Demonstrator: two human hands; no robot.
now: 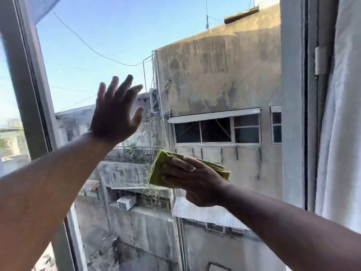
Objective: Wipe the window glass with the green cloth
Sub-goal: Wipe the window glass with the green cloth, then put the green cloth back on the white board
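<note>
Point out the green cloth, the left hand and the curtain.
green cloth [156, 169]: head view, bare left part of the fold.
left hand [114, 118]: head view, back of the hand.
curtain [340, 133]: head view, white folds at right.

cloth in my hand = yellow-green, plain | frame = grey | curtain = white | sky = blue | wall opp. = tan w/ grey stains

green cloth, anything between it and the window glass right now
Nothing visible. The right hand presses the folded green cloth flat toward the window glass; the left hand is spread open higher up, clear of the cloth.
</note>
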